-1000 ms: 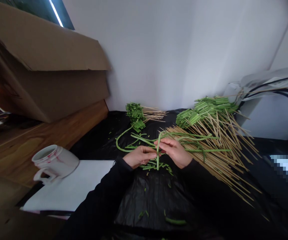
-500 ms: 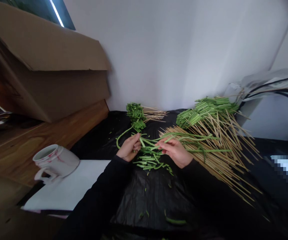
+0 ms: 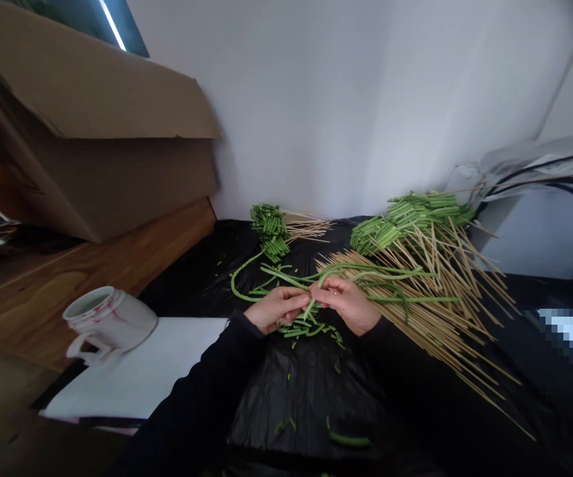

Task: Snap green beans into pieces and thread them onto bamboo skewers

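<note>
My left hand (image 3: 277, 309) and my right hand (image 3: 346, 305) meet over a pile of short cut green pieces (image 3: 311, 328). Both are closed, fingertips pinched on a green stalk (image 3: 308, 309) that looks like a garlic scape. From my right fingers a long stalk (image 3: 380, 268) arches away to the right. Other long stalks (image 3: 239, 281) curve behind my left hand. The exact grip of my left fingertips is partly hidden. Right of my hands, many thin bamboo skewers (image 3: 430, 324) lie fanned out.
Behind lie a small stack of skewered green pieces (image 3: 269, 225) and a larger one (image 3: 415, 215) against the wall. To the left stand a white mug (image 3: 127, 324) on white paper (image 3: 167, 358) and a cardboard box (image 3: 137, 179). Black plastic sheeting (image 3: 291, 384) covers the table.
My left hand has moved right and slightly nearer to me, from apart to touching my right hand's fingertips. My right hand has shifted only slightly.
</note>
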Motion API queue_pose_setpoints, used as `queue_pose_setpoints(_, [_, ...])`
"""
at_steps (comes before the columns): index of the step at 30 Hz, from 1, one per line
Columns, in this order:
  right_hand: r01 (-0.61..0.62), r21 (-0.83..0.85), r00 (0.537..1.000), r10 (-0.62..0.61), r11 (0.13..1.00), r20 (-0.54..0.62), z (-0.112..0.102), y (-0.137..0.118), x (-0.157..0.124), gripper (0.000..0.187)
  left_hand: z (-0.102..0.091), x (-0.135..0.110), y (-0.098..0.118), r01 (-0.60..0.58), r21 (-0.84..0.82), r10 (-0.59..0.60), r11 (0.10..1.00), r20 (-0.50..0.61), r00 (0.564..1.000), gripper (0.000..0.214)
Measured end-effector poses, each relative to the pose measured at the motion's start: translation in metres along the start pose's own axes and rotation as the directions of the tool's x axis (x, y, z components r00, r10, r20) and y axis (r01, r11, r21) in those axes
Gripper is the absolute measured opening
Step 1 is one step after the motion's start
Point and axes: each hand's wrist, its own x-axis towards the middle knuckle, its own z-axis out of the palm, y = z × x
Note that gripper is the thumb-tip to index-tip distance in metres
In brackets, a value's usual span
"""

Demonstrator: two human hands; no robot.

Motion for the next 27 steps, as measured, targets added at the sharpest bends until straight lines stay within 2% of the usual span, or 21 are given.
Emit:
queue_pose_setpoints(3, [-0.028, 0.032, 1.000, 0.028, 0.999, 0.015, -0.0001, -0.0027, -0.0001, 0.025, 0.0021, -0.0026, 0.0013, 0.003, 0.073, -0.006, 0.997, 0.037, 0.999, 0.032])
queue_pose_setpoints(9, [-0.030, 0.155, 0.998, 0.039, 0.987, -0.054, -0.0065, -0.0095, 0.0027, 0.027, 0.0018, -0.0059, 0.0058, 0.066, 0.217, -0.089, 0.974, 0.099, 0.991, 0.035])
queue_pose_setpoints(13, [-0.027, 0.180, 0.999, 0.035, 0.983, -0.041, -0.0071, -0.0105, 0.0025, 0.028, 0.0019, -0.0058, 0.0048, 0.050, 0.189, -0.074, 0.981, 0.119, 0.990, 0.042])
queue_pose_setpoints(18, [-0.013, 0.170, 0.999, 0.018, 0.985, -0.030, -0.0039, -0.0088, 0.0017, 0.026, 0.0022, -0.0046, 0.0044, 0.031, 0.199, -0.045, 0.980, 0.065, 0.997, 0.041])
queue_pose_setpoints(23, [-0.005, 0.135, 0.997, 0.015, 0.991, -0.070, -0.0059, -0.0092, 0.0030, 0.028, 0.0023, -0.0040, 0.0038, 0.027, 0.166, -0.033, 0.986, 0.032, 0.999, 0.038])
queue_pose_setpoints(27, [0.004, 0.134, 0.993, 0.012, 0.991, -0.121, -0.0071, -0.0100, 0.0035, 0.028, 0.0018, -0.0030, 0.0042, -0.052, 0.009, 0.052, 0.999, -0.076, 0.996, 0.035])
